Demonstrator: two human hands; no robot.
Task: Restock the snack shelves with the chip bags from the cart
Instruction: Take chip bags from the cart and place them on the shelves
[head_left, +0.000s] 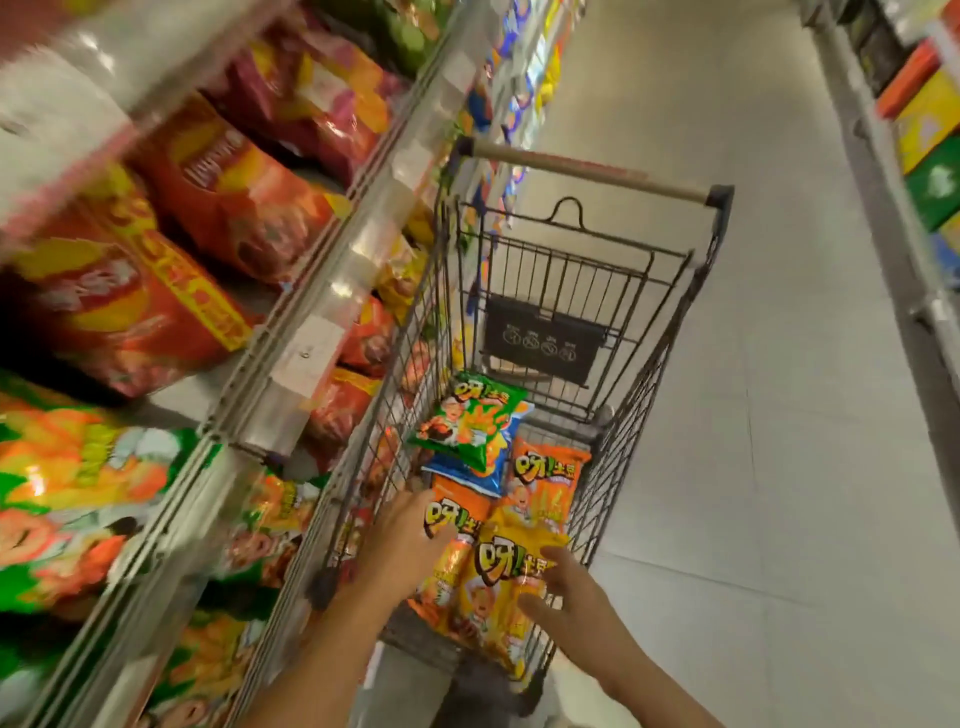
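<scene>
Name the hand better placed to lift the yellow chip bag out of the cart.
Right. The right hand already lies on the yellow chip bag, fingers spread over it. The left hand rests on the orange bag beside it, nearer the shelves.

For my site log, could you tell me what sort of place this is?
Most likely a supermarket snack aisle: stocked shelves of chip bags, a wire shopping cart, and boxed goods opposite.
</scene>
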